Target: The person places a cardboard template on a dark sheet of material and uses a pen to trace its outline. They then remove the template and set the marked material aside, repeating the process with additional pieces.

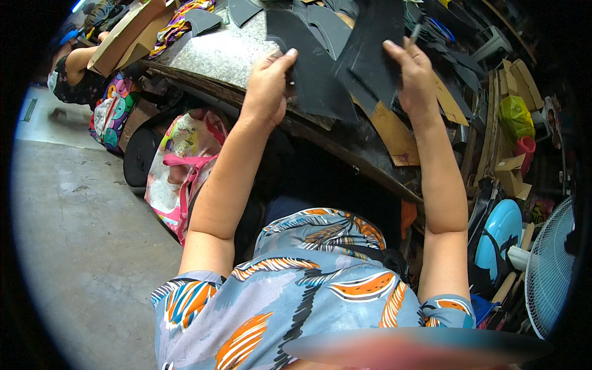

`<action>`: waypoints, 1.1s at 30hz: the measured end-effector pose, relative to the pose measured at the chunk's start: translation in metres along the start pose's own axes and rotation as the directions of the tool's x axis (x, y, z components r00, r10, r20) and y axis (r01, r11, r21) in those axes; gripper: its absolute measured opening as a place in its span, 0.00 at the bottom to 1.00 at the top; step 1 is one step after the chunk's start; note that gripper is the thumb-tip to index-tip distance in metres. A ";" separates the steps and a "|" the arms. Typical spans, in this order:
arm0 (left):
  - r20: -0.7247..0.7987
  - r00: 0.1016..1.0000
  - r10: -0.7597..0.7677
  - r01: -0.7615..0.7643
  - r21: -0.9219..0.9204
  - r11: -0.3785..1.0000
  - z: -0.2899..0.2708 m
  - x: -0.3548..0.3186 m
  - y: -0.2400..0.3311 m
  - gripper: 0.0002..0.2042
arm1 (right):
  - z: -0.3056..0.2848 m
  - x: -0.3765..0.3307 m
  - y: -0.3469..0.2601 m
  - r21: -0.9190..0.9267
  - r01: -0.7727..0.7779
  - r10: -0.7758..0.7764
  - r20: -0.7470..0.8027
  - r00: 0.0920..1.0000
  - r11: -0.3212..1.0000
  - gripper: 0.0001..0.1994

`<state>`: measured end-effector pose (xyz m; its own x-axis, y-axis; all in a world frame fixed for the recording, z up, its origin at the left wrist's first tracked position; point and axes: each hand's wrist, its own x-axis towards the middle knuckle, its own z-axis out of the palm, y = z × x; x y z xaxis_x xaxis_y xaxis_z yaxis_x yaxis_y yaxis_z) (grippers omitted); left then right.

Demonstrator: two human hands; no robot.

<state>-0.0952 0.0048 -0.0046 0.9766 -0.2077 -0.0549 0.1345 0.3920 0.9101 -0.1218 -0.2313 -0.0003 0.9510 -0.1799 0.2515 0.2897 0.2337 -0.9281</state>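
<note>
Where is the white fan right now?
In the head view, the white fan stands at the far lower right edge, beyond the person's right forearm, just right of a round light-blue disc.

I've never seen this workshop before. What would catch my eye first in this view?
First, the left hand and right hand, raised over the workbench at top centre, each gripping a dark cut sheet; the right also holds a pen. Then the bright pink patterned bag on the floor at left, and the white fan at the lower right edge.
</note>
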 end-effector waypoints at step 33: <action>0.407 0.903 0.140 -0.385 0.617 0.686 0.033 0.015 -0.013 0.25 | 0.021 -0.012 0.010 -0.306 0.253 -0.242 0.075 0.967 0.918 0.12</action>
<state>-0.0883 -0.0333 -0.0037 0.8324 -0.4970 0.2451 -0.3867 -0.2042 0.8993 -0.1279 -0.2065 -0.0067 0.8581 -0.1590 0.4883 0.4735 -0.1234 -0.8721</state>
